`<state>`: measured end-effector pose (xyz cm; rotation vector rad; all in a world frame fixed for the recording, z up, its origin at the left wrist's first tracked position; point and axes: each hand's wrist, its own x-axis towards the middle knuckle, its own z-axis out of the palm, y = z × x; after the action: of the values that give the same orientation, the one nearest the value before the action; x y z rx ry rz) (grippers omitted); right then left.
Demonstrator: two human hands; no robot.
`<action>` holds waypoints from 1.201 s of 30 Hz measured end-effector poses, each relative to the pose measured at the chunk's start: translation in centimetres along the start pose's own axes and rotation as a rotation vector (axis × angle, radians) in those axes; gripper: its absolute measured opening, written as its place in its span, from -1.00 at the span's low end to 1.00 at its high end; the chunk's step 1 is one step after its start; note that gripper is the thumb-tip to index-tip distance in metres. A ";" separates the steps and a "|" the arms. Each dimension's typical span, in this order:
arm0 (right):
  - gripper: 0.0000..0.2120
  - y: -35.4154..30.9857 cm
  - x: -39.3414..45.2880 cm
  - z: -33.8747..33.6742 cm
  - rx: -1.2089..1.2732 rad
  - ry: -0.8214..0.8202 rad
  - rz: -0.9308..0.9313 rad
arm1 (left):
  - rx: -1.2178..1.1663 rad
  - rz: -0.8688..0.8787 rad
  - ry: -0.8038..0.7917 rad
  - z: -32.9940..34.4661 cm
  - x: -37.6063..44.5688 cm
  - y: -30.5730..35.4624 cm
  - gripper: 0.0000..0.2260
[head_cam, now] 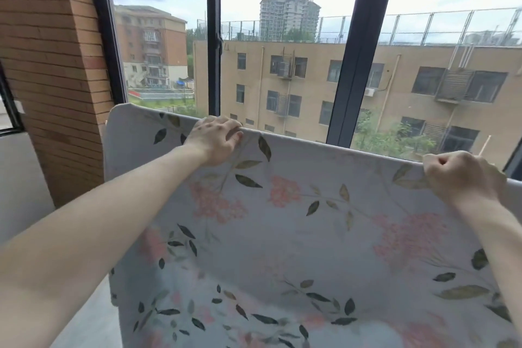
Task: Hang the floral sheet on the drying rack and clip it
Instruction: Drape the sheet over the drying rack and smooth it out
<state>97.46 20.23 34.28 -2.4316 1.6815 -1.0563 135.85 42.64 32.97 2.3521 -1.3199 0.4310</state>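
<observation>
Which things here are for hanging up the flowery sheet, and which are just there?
For the job:
floral sheet, draped over a top edge
left hand, fingers curled over that edge
right hand, gripping the edge
No clips show; the rack is hidden under the sheet.

Just there:
window frame
brick wall
buildings outside

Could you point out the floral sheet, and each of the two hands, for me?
floral sheet (pixel 282 234): head view, on the middle of the cloth facing the camera.
left hand (pixel 214 138): head view, on its back, fingers curled over the sheet's top edge.
right hand (pixel 463 175): head view, on its back, fingers gripping the top edge.
</observation>
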 end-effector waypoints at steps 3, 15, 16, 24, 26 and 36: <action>-0.58 -4.0 -0.9 1.1 0.066 -0.016 0.005 | -0.077 -0.010 0.021 -0.1 0.9 -2.6 -0.63; -0.74 -27.8 -3.5 10.7 0.364 -0.139 -0.457 | -0.269 0.283 0.071 1.9 3.9 -5.5 -0.71; -0.74 -28.7 -3.4 10.9 0.352 -0.148 -0.460 | -0.276 0.303 0.041 1.4 4.1 -6.6 -0.70; -0.75 -33.7 -2.4 12.7 0.218 -0.305 -0.482 | -0.137 0.139 -0.047 -4.1 6.1 -22.1 -0.71; -0.76 -35.3 -2.5 13.0 0.217 -0.339 -0.494 | -0.145 0.066 -0.038 -5.2 6.4 -26.2 -0.72; -0.75 -49.4 -5.4 17.9 0.245 -0.299 -0.613 | -0.514 -0.108 -0.069 -4.1 7.7 -41.3 -0.77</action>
<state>146.65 39.31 35.48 -2.8075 0.6862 -0.7990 175.02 58.32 31.88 2.0024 -1.1568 -0.0273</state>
